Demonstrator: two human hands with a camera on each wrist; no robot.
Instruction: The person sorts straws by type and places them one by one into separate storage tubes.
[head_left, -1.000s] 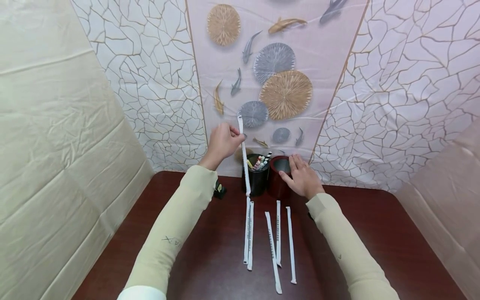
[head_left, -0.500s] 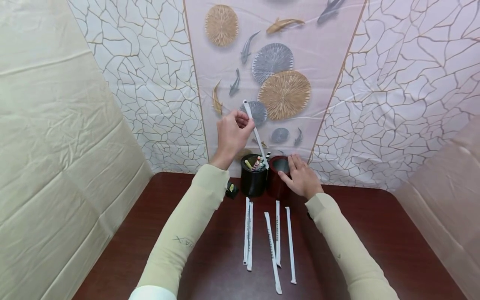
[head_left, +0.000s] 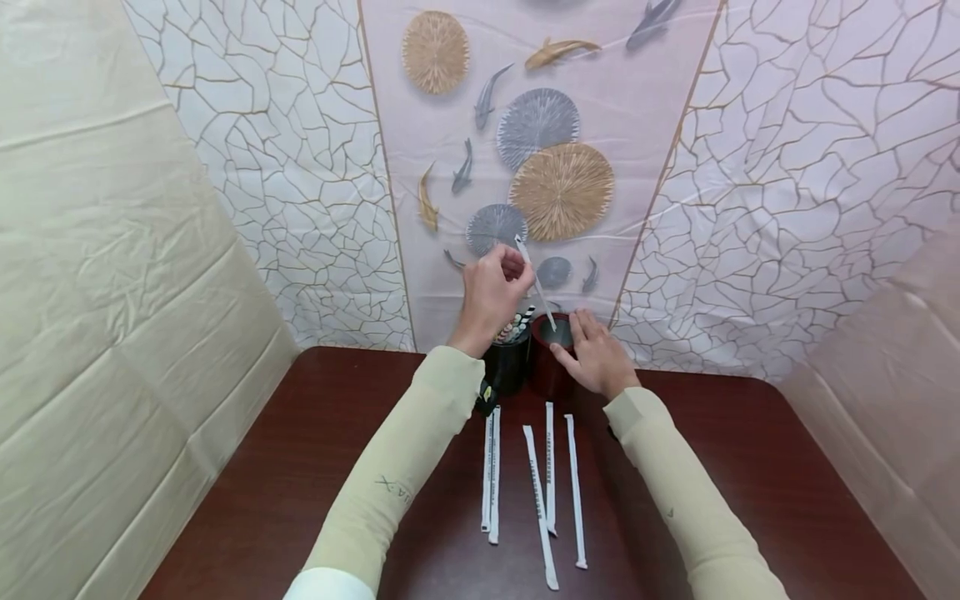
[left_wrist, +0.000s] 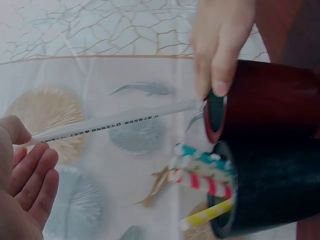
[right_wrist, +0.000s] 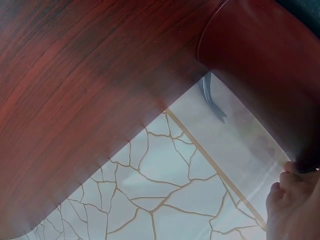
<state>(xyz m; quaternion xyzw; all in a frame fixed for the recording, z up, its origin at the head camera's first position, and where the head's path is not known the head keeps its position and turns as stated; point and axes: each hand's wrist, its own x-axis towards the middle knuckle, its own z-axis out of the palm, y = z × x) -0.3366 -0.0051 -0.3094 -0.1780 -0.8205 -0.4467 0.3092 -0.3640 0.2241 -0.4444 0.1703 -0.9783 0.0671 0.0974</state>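
Note:
A paper-wrapped straw (head_left: 544,304) is pinched near its upper end between the thumb and fingers of my left hand (head_left: 491,292). It slants down to the right, its lower end at the mouth of a dark red cup (head_left: 549,379). In the left wrist view, the wrapped straw (left_wrist: 115,121) has dark print along it, and its far tip meets the rim of the red cup (left_wrist: 275,100). My right hand (head_left: 600,354) rests against the red cup's right side at the rim, fingers fairly straight, thumb toward the front. Close up, its fingers (right_wrist: 292,192) touch the rim.
Left of the red cup stands a black cup (head_left: 508,375) holding several colourful patterned straws (left_wrist: 205,185). Several wrapped straws (head_left: 542,508) lie on the dark red table (head_left: 300,475). A patterned cloth backdrop (head_left: 315,167) hangs right behind the cups.
My left hand has moved right with the wrapped straw, first rising, then lowering. The straw's lower end has gone from before the black cup to the red cup's mouth. My right hand stays put.

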